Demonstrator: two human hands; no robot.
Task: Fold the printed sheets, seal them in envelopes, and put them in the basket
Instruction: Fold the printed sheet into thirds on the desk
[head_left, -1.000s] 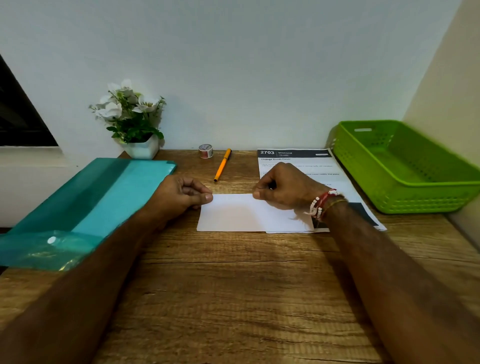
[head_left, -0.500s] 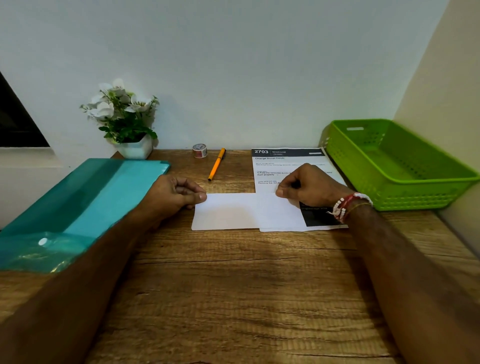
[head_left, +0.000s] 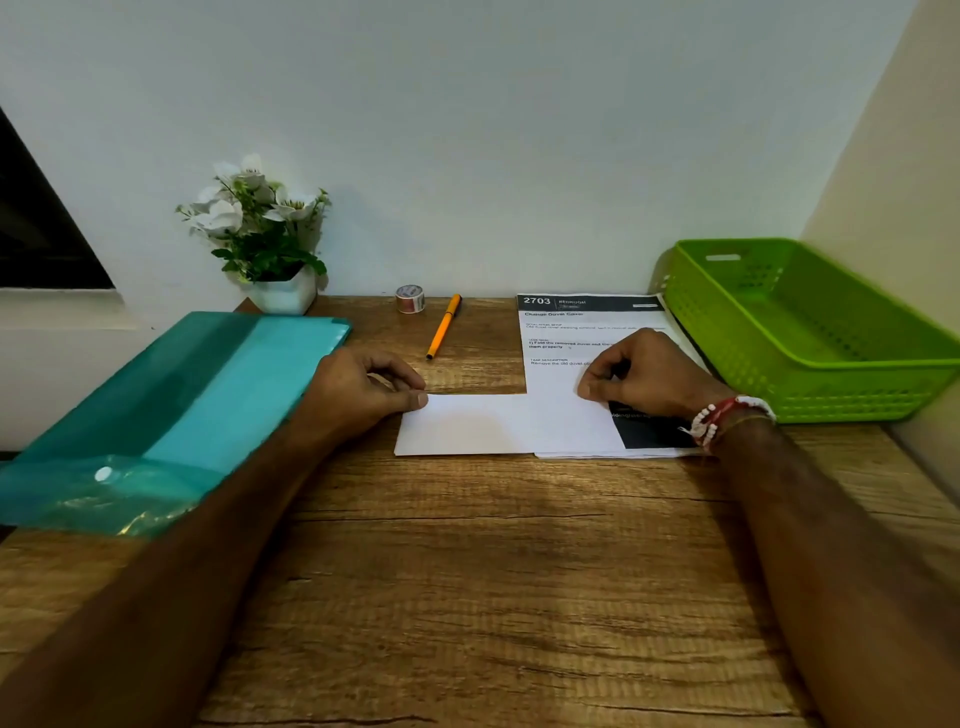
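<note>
A folded white sheet (head_left: 493, 426) lies flat on the wooden table (head_left: 493, 582), with its right part over a stack of printed sheets (head_left: 571, 332) headed "2703". My left hand (head_left: 358, 395) pinches the folded sheet's upper left corner with thumb and curled fingers. My right hand (head_left: 649, 374), fingers curled, pinches the sheet's upper edge near its right end. A green plastic basket (head_left: 810, 387) stands at the right against the wall, and nothing shows inside it. I see no envelope lying loose.
A teal plastic folder (head_left: 197, 395) lies at the left and hangs over the table's edge. At the back stand a potted white flower (head_left: 265, 234), a small tape roll (head_left: 410, 299) and an orange pen (head_left: 443, 327). Walls close the back and right.
My right hand has slid to the right along the folded sheet's upper edge, uncovering more of the printed sheets. My left hand has stayed at the left corner.
</note>
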